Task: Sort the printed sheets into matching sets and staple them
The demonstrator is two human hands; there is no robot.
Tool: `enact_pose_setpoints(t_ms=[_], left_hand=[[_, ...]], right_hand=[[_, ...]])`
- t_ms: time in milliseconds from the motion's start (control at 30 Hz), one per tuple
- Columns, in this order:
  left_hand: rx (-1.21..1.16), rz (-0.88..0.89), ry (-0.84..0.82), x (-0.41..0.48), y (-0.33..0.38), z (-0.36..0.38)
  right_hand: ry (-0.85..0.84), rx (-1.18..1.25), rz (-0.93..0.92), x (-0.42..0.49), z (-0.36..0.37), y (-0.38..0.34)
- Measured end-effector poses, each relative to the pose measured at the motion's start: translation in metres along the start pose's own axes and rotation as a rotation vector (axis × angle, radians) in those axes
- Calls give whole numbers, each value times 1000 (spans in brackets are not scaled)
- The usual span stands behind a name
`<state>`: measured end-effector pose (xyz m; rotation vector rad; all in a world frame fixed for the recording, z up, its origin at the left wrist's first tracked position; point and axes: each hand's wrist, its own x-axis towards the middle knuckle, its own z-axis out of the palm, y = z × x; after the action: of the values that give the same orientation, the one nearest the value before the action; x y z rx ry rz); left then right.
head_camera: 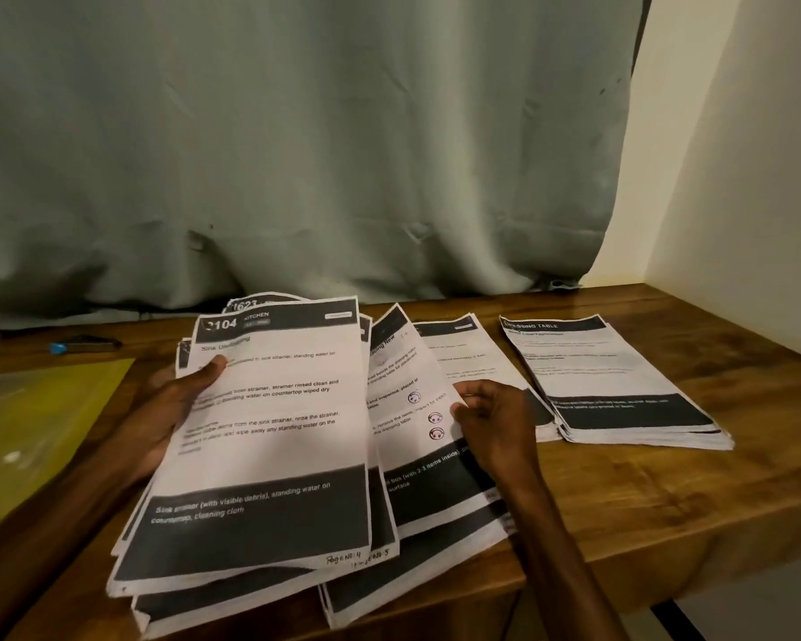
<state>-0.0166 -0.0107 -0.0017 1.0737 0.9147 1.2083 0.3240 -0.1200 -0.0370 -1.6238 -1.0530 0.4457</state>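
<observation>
Sheets (269, 432) under left hand (172, 409) thumb, right hand (495, 418) fingers (471, 402) pinching one edge

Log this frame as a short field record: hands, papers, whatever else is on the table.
left hand: grips a fanned bundle of sheets, thumb on the top sheet, headed 2104 KITCHEN
right hand: pinches the right edge of the next sheet
piles: DRESSING TABLE pile at right; second pile beside it, both lying on the table
other: yellow folder at left; dark tool with a blue tip behind it, type unclear
</observation>
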Motion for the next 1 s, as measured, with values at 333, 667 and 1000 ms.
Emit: enact_pose_setpoints(t_ms=[333, 667, 1000], left_hand=[[-4, 53, 69, 17, -6, -17], [-44, 39, 104, 18, -5, -28], [-102, 30, 56, 13, -2, -31]], right_hand=[[65, 204, 73, 0, -11, 9], [2, 325, 120, -8, -15, 2], [19, 344, 135, -8, -23, -3]])
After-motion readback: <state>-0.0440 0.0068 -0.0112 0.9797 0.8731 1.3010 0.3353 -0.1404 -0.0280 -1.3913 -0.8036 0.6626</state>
